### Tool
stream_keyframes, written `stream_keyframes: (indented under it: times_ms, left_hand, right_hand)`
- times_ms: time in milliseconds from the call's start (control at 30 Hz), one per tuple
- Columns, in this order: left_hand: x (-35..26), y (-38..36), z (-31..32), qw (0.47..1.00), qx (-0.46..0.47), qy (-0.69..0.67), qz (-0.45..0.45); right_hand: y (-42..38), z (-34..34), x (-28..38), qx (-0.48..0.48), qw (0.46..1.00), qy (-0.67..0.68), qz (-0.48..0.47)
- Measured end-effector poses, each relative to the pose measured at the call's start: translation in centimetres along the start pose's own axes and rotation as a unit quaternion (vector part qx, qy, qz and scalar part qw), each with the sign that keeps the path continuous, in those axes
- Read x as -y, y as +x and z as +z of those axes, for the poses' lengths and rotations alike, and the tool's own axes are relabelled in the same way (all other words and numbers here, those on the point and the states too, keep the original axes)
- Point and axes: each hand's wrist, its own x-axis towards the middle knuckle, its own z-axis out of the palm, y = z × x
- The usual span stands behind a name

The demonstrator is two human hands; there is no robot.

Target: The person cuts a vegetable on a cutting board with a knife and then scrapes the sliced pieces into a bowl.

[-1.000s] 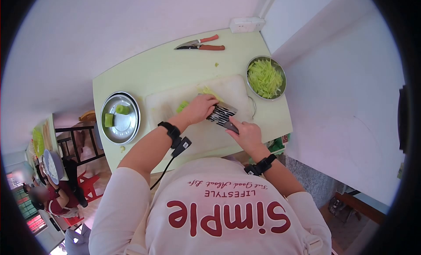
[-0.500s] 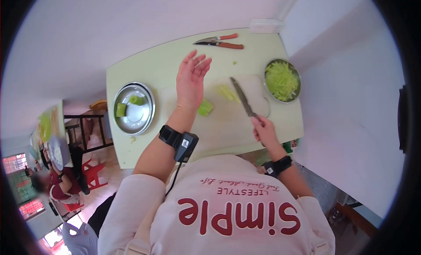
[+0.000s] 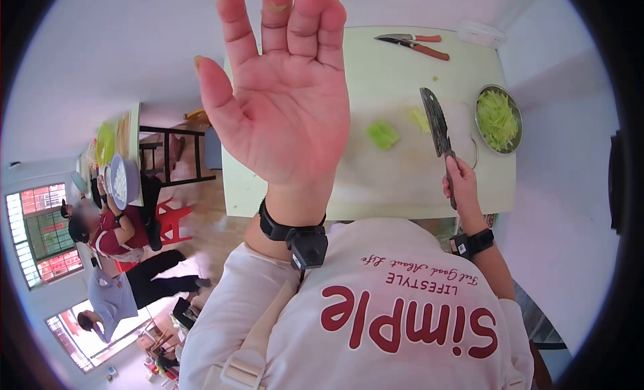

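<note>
My left hand (image 3: 285,108) is raised close to the camera, palm showing and fingers spread, holding nothing. It hides the left part of the table. My right hand (image 3: 461,182) is wrapped round the handle of a knife (image 3: 436,121), whose blade points away over the cutting board (image 3: 402,182). Chunks of green vegetable (image 3: 383,134) lie on the board between my hands, and a few pale cut strips (image 3: 420,119) are left of the blade. A metal bowl of shredded green vegetable (image 3: 498,121) stands right of the board.
Two more tools, a knife with an orange handle (image 3: 426,38) and a dark blade with a brown handle (image 3: 429,52), lie at the table's far edge. A wall rises on the right. At the left, people (image 3: 127,222) are near another table, with a red stool (image 3: 173,222).
My left hand has risen from above the board to close before the camera. The view has shifted, so the table appears further right. The metal bowls with green pieces are now hidden.
</note>
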Motion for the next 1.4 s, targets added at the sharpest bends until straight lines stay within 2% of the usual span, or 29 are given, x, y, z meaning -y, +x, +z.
stream_keyframes:
  times_ms: [300, 400, 467, 567, 600, 667, 733, 767, 800, 867, 933, 967, 1033, 1067, 1133, 1167, 1233, 1267, 1300, 1333, 1367, 1400]
  left_hand:
    - [-4.9, -1.4, 1.5, 0.998, -0.006, -0.029, 0.054]
    - [-6.5, -1.9, 2.0, 0.998, 0.020, -0.009, 0.063]
    - [-6.9, -2.4, 3.3, 0.973, 0.022, -0.191, 0.128]
    - [-7.9, -2.9, 3.3, 0.971, 0.054, -0.183, 0.143]
    - [-8.1, -3.1, 2.7, 0.967, 0.052, -0.200, 0.150]
    - [-8.4, -3.5, -0.1, 0.994, 0.026, -0.026, 0.104]
    - [-5.6, -4.0, -3.5, 0.997, -0.034, 0.038, 0.052]
    - [-3.9, -4.6, -5.3, 0.990, -0.097, 0.102, 0.007]
    - [-2.2, -5.4, -7.2, 0.972, -0.156, 0.170, -0.038]
    - [1.5, -7.9, -11.6, 0.942, -0.205, 0.228, -0.134]
    - [5.1, -10.5, -15.0, 0.907, -0.278, 0.253, -0.191]
    - [6.3, -11.5, -16.0, 0.909, -0.275, 0.249, -0.192]
    - [7.7, -12.9, -17.2, 0.866, -0.315, 0.310, -0.234]
    - [8.1, -13.2, -17.5, 0.867, -0.313, 0.307, -0.235]
    - [8.9, -13.9, -18.2, 0.826, -0.295, 0.401, -0.264]
    - [9.9, -14.6, -18.8, 0.826, -0.294, 0.401, -0.265]
    - [11.6, -16.0, -19.9, 0.810, -0.243, 0.480, -0.232]
    - [11.9, -16.4, -19.8, 0.809, -0.246, 0.483, -0.230]
    - [12.2, -16.9, -19.6, 0.754, -0.158, 0.602, -0.208]
    - [12.4, -17.4, -19.4, 0.680, -0.067, 0.707, -0.184]
    - [12.5, -17.7, -19.2, 0.676, -0.072, 0.710, -0.182]
    - [12.8, -18.0, -19.1, 0.653, -0.011, 0.740, -0.161]
  right_hand:
    - [0.7, 2.7, 0.4, 0.030, 0.999, -0.043, -0.003]
    - [0.5, 4.0, 1.7, 0.042, 0.999, -0.035, -0.002]
    - [0.4, 5.0, 2.5, 0.048, 0.999, -0.027, 0.002]
    - [1.0, 6.1, 3.0, 0.042, 0.999, 0.017, 0.027]
    - [1.9, 6.3, 2.6, 0.053, 0.994, 0.081, 0.057]
    - [2.3, 6.4, 3.5, 0.079, 0.977, 0.174, 0.095]
    - [3.2, 6.9, 4.4, 0.126, 0.953, 0.250, 0.118]
    - [4.1, 7.0, 4.7, 0.157, 0.934, 0.295, 0.129]
    - [4.6, 7.1, 5.4, 0.143, 0.938, 0.291, 0.123]
    - [5.3, 7.6, 6.1, 0.216, 0.897, 0.368, 0.116]
    - [5.4, 7.8, 6.7, 0.205, 0.904, 0.358, 0.110]
    - [5.5, 7.8, 6.9, 0.197, 0.909, 0.351, 0.108]
    - [5.3, 8.1, 7.1, 0.201, 0.909, 0.350, 0.099]
    - [5.0, 8.3, 7.2, 0.202, 0.915, 0.338, 0.088]
    - [4.1, 8.6, 7.7, 0.202, 0.921, 0.325, 0.077]
    - [3.7, 8.8, 7.9, 0.194, 0.928, 0.314, 0.059]
    - [3.0, 8.8, 8.3, 0.188, 0.933, 0.303, 0.042]
    - [3.0, 8.7, 8.5, 0.151, 0.962, 0.229, 0.008]
    - [3.0, 8.6, 8.7, 0.114, 0.981, 0.153, -0.027]
    - [3.3, 8.1, 8.5, 0.121, 0.981, 0.152, -0.026]
    - [3.6, 7.3, 8.0, 0.098, 0.994, 0.022, -0.040]
    - [4.0, 6.6, 7.2, 0.073, 0.990, -0.109, -0.055]
